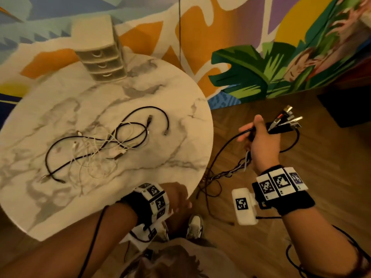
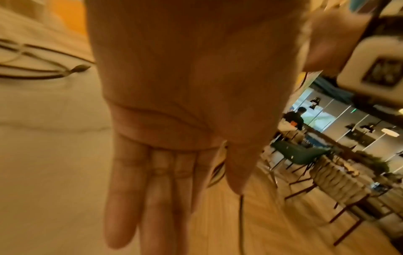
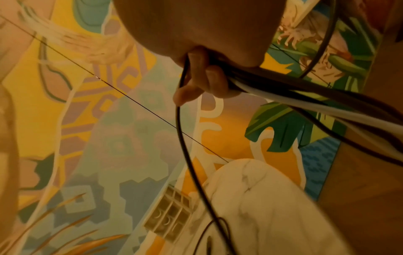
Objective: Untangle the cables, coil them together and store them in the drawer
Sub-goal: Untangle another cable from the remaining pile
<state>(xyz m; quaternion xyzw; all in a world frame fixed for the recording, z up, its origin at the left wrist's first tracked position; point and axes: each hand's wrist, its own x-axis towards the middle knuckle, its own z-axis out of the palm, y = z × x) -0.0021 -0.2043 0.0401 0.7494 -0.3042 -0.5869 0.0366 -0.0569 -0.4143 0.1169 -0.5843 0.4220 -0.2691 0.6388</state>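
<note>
A tangle of black and white cables (image 1: pixel 100 143) lies on the round marble table (image 1: pixel 180 117). My right hand (image 1: pixel 259 137) is out beyond the table's right edge and grips a bunch of cables (image 3: pixel 283 91); their plug ends (image 1: pixel 289 119) fan out past my thumb, and the rest trails down to the floor (image 1: pixel 216 177). My left hand (image 1: pixel 178 199) hovers at the table's near edge with straight fingers (image 2: pixel 152 198), holding nothing. The small beige drawer unit (image 1: pixel 100 55) stands at the table's far edge, all drawers closed.
Wooden floor (image 1: pixel 301 197) lies right of the table, and a colourful mural wall (image 1: pixel 261 57) is behind it. A dark box (image 1: pixel 349 105) sits on the floor at the far right. My shoes (image 1: pixel 194 227) show below the table edge.
</note>
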